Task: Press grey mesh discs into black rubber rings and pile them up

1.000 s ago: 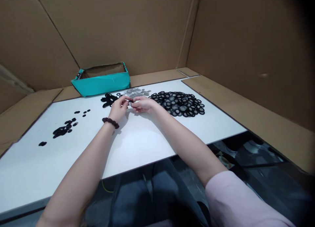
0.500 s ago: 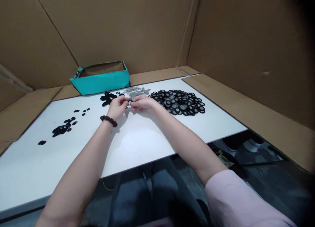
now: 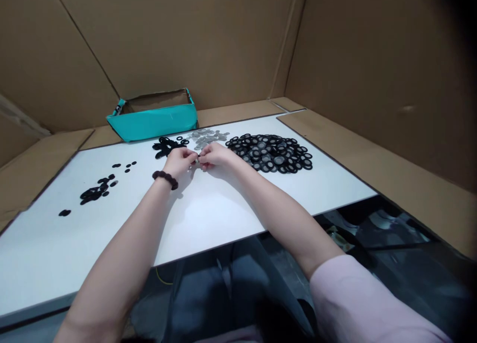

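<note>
Against the preceding view, the small pale-and-dark piece (image 3: pixel 197 159) between the hands shows less of its pale face; the surrounding groups lie unchanged, so work appears to remain on this one part. The left hand (image 3: pixel 181 161) and right hand (image 3: pixel 216 155) each pinch it between thumb and forefinger; finer detail is hidden. Taking the hands as centre, pale grey discs (image 3: pixel 206 136) lie at 12 o'clock, the heap of black-rimmed discs (image 3: pixel 270 154) at 3, loose black discs (image 3: pixel 97 190) at 8, black rings (image 3: pixel 166 147) at 10.
</note>
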